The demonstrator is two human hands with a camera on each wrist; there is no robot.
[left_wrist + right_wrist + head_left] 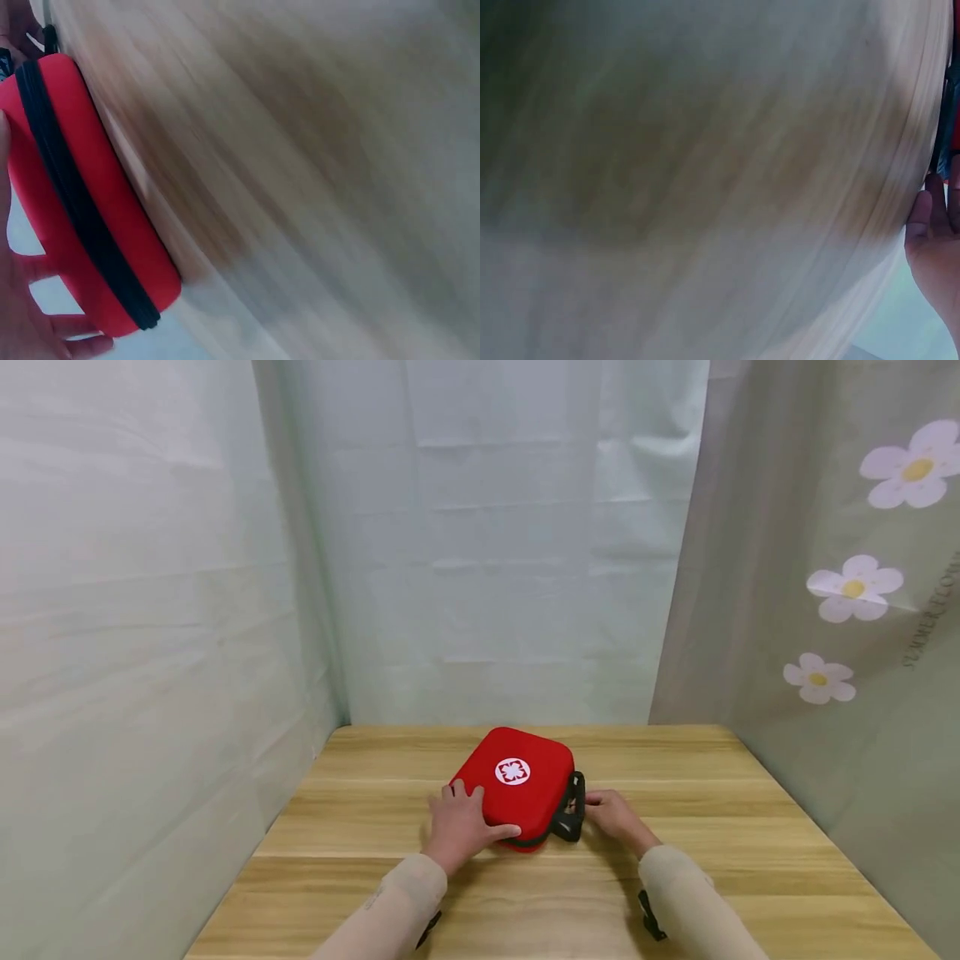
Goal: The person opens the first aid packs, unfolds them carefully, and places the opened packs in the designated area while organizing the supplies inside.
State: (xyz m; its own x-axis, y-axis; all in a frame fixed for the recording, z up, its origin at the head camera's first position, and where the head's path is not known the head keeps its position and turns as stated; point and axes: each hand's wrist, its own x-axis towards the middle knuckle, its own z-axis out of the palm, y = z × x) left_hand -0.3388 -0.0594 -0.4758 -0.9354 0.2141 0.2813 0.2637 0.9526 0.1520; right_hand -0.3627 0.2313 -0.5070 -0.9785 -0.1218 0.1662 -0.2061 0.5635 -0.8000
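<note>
A red first-aid case with a white round emblem lies on the wooden table, zipped side facing partly toward me. Its black zipper band shows in the left wrist view. My left hand grips the case's near left corner, thumb along the front edge and fingers spread over the left side. At the right side of the case sticks out a black carry handle. My right hand is beside that handle, thumb and fingertips close together against the case's side. What lies between those fingertips is hidden.
The wooden table runs back to a pale curtain. Curtains also hang on the left and on the right, where white flowers are printed. Dark straps hang under the sleeves.
</note>
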